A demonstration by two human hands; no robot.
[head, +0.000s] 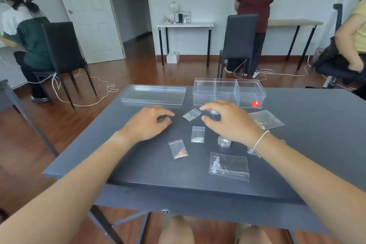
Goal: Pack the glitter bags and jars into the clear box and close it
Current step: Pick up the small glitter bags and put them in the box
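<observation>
Clear box [227, 93] near table's [316, 144] far edge

Even, soft daylight fills the room; shadows stay faint. Wide-angle bending warps the frame edges, and everything looks slightly soft.

The open top of the clear box [227, 91] is unobstructed from above, while the worktop [307, 144] in front of it is cluttered with small bags [197, 134] and jars [223, 141]; its near left corner lies bare.

Bare forearms, a thin white bracelet [261, 140] on the right wrist.
</observation>
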